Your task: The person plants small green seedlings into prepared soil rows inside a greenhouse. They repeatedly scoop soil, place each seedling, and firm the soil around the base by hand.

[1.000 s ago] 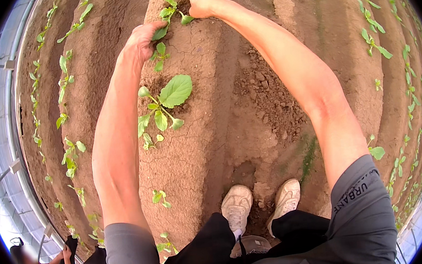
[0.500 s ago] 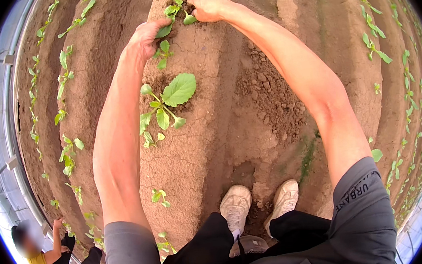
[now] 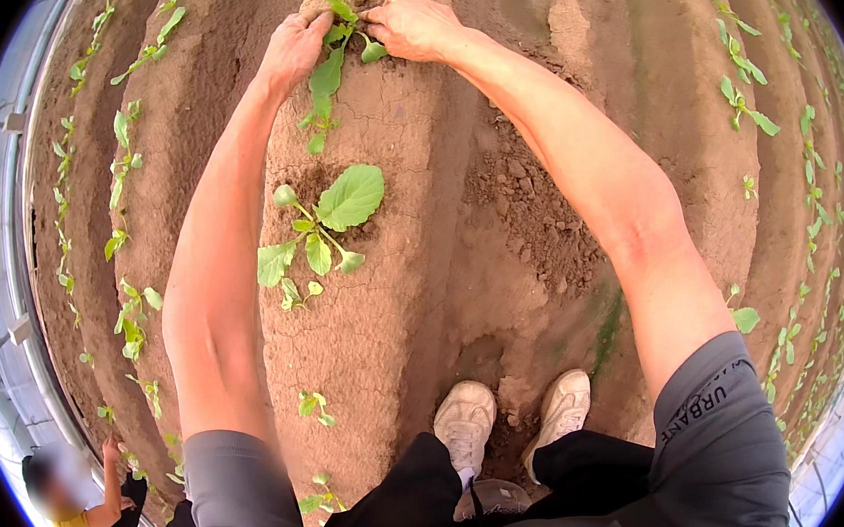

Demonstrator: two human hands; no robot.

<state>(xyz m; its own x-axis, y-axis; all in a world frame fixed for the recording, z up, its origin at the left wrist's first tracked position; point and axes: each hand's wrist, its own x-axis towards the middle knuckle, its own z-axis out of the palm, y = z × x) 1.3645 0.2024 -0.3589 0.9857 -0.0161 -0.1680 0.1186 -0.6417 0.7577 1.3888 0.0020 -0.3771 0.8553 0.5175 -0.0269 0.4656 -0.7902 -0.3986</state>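
Both arms reach out along the raised soil ridge (image 3: 395, 296). Left hand (image 3: 291, 49) and right hand (image 3: 413, 25) flank a small seedling (image 3: 330, 71), fingers curled and pressed to the soil at its base; whether they grip the stem, cannot tell. Nearer seedling (image 3: 323, 227) already stands rooted. Judged: this plant nearly set; soil beyond the hands not visible.

Green seedling (image 3: 330, 71) — upright in ridge soil
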